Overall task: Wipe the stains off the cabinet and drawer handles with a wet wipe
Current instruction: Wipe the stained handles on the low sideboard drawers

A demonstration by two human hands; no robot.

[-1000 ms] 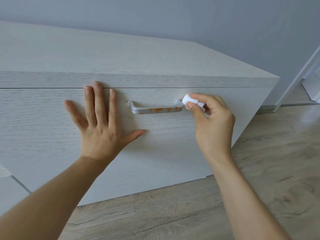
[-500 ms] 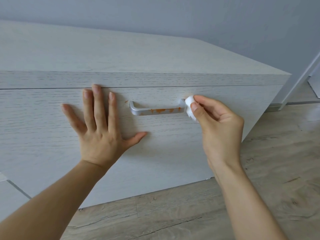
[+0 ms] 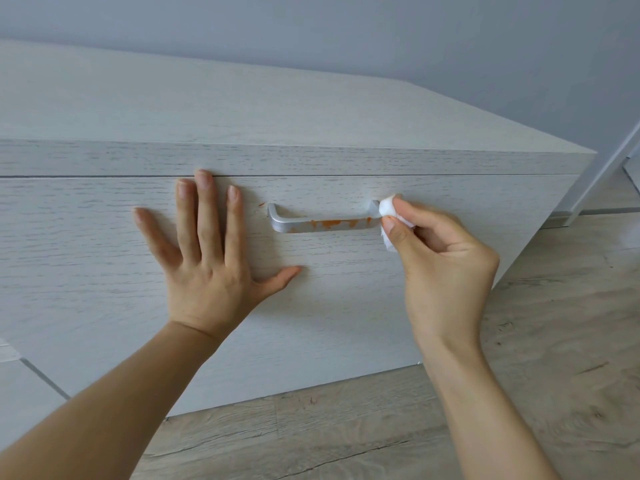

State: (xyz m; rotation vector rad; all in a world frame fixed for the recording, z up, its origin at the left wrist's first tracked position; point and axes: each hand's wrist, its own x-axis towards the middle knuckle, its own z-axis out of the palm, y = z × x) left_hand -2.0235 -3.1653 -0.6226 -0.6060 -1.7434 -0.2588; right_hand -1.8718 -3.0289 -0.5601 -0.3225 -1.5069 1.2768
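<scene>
A silver bar handle (image 3: 322, 223) is fixed to the pale wood drawer front (image 3: 104, 271). Orange stains (image 3: 332, 223) streak the middle and right of its bar, and a small orange fleck sits on the wood just left of it. My right hand (image 3: 440, 268) pinches a folded white wet wipe (image 3: 388, 211) and presses it against the handle's right end. My left hand (image 3: 207, 258) lies flat on the drawer front, left of the handle, fingers spread, holding nothing.
The low cabinet's top (image 3: 242, 109) runs back to a grey wall (image 3: 346, 32). Light wood-look floor (image 3: 554, 341) lies below and to the right. A white door frame (image 3: 609, 161) stands at the far right. A second panel edge (image 3: 34, 368) shows at lower left.
My right hand has turned the wipe down over the handle's right end and stayed there. The left hand has kept its flat hold. The view has shifted slightly.
</scene>
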